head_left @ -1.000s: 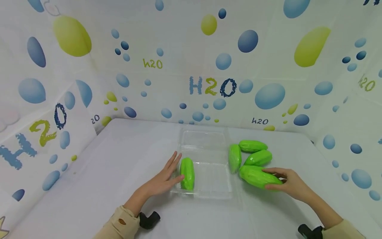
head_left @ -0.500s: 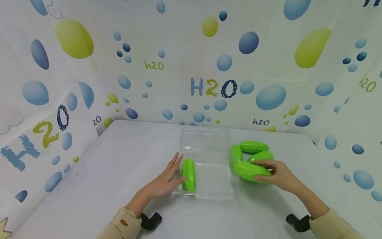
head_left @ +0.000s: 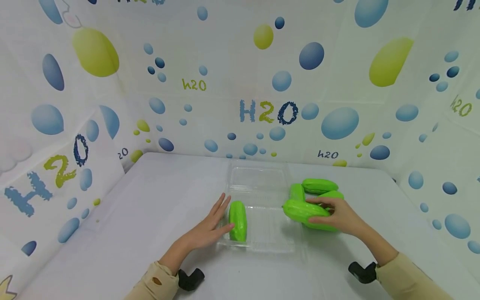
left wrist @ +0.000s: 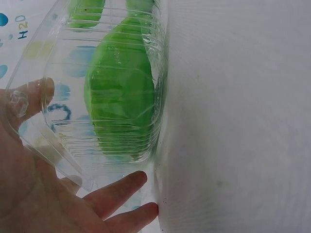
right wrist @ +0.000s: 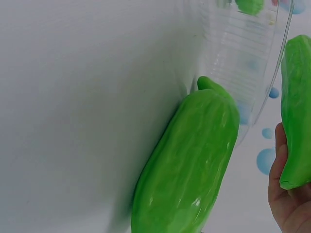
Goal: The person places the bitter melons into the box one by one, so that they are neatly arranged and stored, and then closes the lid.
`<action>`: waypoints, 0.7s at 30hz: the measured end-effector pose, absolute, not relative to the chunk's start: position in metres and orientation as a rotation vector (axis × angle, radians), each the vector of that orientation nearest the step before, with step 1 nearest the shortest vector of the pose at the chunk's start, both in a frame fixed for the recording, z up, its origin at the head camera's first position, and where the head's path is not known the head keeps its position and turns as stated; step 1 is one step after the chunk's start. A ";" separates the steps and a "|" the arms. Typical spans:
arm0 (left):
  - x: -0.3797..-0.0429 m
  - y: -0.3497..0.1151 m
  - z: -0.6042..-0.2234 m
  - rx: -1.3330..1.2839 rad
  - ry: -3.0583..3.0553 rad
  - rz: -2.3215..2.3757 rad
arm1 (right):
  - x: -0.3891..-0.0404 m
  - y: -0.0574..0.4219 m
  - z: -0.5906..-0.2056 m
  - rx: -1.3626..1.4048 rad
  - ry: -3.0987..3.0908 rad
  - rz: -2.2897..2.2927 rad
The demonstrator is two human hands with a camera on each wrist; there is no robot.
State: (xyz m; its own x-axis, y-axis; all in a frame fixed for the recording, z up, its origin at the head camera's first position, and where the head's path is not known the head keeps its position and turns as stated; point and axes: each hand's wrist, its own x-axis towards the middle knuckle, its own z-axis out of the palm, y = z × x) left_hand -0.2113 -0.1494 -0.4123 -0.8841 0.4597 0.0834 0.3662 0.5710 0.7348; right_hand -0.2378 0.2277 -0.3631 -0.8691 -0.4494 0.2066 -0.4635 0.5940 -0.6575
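My right hand (head_left: 337,214) grips a green gourd (head_left: 300,210), thumb and fingers on opposite sides. In the right wrist view this held gourd (right wrist: 299,97) is raised, while another gourd (right wrist: 180,165) lies on the table beneath it. The held gourd's tip overlaps the right edge of an opened clear plastic box (head_left: 268,246) in the head view. Along the box's left wall, my left hand (head_left: 208,227) rests with spread, fairly straight fingers. One gourd (head_left: 238,221) lies lengthwise inside the box's left side, and shows through the clear wall in the left wrist view.
Right of the box, several more gourds lie close together, among them an upright-lying gourd (head_left: 297,191) and a back gourd (head_left: 320,185). The box lid (head_left: 258,177) is folded back behind. Patterned sheeting (head_left: 210,108) hangs around the white table (head_left: 168,179).
My right hand has carried the held gourd left toward the box, uncovering another gourd below it. The left hand stays at the box's left wall.
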 end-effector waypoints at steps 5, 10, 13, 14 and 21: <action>-0.212 -0.150 -0.414 0.714 2.686 1.206 | -0.242 0.219 -0.362 0.828 -2.780 1.188; -0.212 -0.150 -0.414 0.714 2.688 1.205 | -0.246 0.211 -0.361 0.843 -2.770 1.217; -0.212 -0.150 -0.413 0.712 2.685 1.208 | -0.247 0.207 -0.361 0.841 -2.763 1.232; -0.212 -0.150 -0.413 0.711 2.683 1.208 | -0.248 0.206 -0.362 0.841 -2.763 1.232; -0.211 -0.149 -0.412 0.706 2.690 1.206 | -0.254 0.198 -0.365 0.859 -2.750 1.258</action>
State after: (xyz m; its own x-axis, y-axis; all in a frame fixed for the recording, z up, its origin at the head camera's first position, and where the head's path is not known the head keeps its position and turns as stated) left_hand -0.2107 -0.1493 -0.4120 -0.8857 0.4560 0.0868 0.3682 0.5762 0.7297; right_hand -0.2539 0.1979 -0.3651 -0.8507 -0.4787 0.2171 -0.4774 0.5306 -0.7004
